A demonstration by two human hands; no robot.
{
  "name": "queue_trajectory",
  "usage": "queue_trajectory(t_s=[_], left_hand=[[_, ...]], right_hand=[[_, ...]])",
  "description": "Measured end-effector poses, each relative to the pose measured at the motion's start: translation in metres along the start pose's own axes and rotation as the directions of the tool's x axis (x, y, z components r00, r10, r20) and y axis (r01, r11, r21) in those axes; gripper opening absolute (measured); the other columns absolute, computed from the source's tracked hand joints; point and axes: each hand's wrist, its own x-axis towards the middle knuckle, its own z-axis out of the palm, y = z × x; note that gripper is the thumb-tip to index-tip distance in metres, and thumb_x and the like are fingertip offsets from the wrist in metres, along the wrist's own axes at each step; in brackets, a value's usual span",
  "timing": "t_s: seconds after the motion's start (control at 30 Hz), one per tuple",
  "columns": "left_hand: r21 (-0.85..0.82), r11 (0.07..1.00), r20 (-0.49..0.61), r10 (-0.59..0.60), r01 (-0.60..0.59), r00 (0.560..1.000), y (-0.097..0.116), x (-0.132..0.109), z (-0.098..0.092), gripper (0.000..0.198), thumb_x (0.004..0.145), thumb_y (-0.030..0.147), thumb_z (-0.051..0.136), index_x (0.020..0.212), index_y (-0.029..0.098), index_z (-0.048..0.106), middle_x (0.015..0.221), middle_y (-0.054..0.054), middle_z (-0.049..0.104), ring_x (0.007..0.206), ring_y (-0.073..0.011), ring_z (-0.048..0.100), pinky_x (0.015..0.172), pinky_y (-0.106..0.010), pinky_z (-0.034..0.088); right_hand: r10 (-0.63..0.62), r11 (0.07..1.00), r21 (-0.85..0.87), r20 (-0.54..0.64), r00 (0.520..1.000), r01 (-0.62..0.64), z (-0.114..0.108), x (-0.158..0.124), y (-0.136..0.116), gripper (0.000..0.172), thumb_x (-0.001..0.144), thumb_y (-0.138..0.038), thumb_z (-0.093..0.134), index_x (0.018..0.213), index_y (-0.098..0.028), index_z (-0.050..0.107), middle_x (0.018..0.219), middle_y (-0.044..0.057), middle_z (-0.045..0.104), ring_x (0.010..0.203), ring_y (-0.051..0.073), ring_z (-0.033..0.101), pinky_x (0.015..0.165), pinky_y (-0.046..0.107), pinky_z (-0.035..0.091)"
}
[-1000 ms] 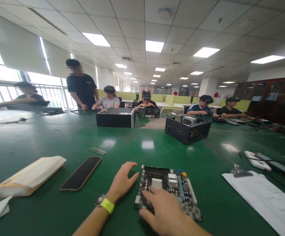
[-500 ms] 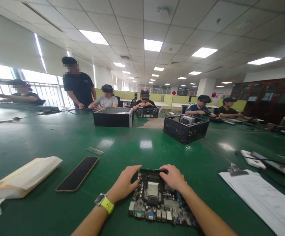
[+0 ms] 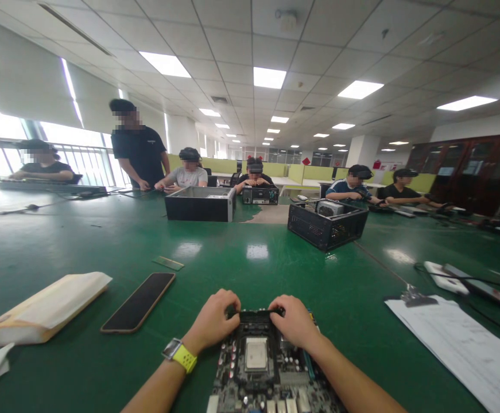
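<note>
The motherboard [image 3: 290, 362] lies on the green table in front of me, with a pale square processor [image 3: 256, 353] in its socket. A black strip [image 3: 254, 317] runs along its far edge. My left hand [image 3: 216, 322] has thumb and fingers closed round the left end of that edge. At the right end my right hand [image 3: 293, 322] pinches the same edge, thumb toward me. The fingertips are partly hidden behind the board. The near edge with its ports runs out of the bottom of the view.
To the left lie a phone [image 3: 139, 303], a small green circuit stick [image 3: 169, 263] and a tissue pack [image 3: 49, 310]. A clipboard with papers [image 3: 460, 350] is at right. Two computer cases [image 3: 200, 207] [image 3: 325, 225] stand farther back. Several people sit or stand round the table.
The motherboard has shifted toward me and slightly left. Both hands have moved with it, and their fingers, straighter before, are now curled round its far edge.
</note>
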Motion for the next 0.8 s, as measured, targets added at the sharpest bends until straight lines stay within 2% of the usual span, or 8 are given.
queue_trajectory(t_s=[0.23,0.6,0.7,0.8], left_hand=[[-0.021,1.000,-0.017,-0.013,0.012,1.000,0.001,0.000,0.002,0.010,0.065,0.015,0.049,0.070,0.020,0.055,0.074,-0.001,0.057,0.076,-0.0186,0.052,0.070,-0.029,0.041],[-0.020,1.000,0.029,-0.013,0.013,1.000,-0.003,-0.002,0.004,0.010,0.067,0.016,0.050,0.074,0.020,0.057,0.075,0.000,0.058,0.075,-0.0177,0.053,0.068,-0.027,0.040],[-0.038,0.999,0.028,-0.005,0.006,1.000,-0.003,-0.003,0.004,0.011,0.067,0.016,0.052,0.076,0.020,0.058,0.076,0.000,0.059,0.076,-0.0176,0.053,0.070,-0.028,0.041],[-0.074,0.997,-0.008,0.003,-0.004,1.000,-0.003,-0.002,0.004,0.012,0.070,0.017,0.053,0.081,0.020,0.058,0.080,-0.001,0.061,0.078,-0.0177,0.055,0.073,-0.028,0.043]], right_hand=[[0.016,1.000,0.002,-0.018,1.000,-0.016,-0.003,0.000,-0.001,0.018,0.076,-0.022,0.051,0.083,-0.022,0.067,0.089,0.000,0.067,0.089,0.017,0.057,0.081,0.026,0.039],[0.020,0.999,0.043,-0.029,0.999,-0.018,-0.002,-0.001,0.000,0.017,0.074,-0.022,0.052,0.082,-0.023,0.066,0.088,0.000,0.066,0.089,0.018,0.055,0.081,0.028,0.038],[0.003,1.000,0.024,-0.091,0.996,-0.001,-0.014,-0.004,-0.011,0.020,0.075,-0.026,0.055,0.091,-0.023,0.065,0.096,0.001,0.065,0.095,0.019,0.053,0.085,0.030,0.037],[-0.092,0.995,-0.053,-0.162,0.982,0.084,-0.028,-0.016,-0.035,0.019,0.080,-0.031,0.053,0.093,-0.022,0.063,0.100,0.003,0.063,0.100,0.020,0.051,0.089,0.032,0.036]])
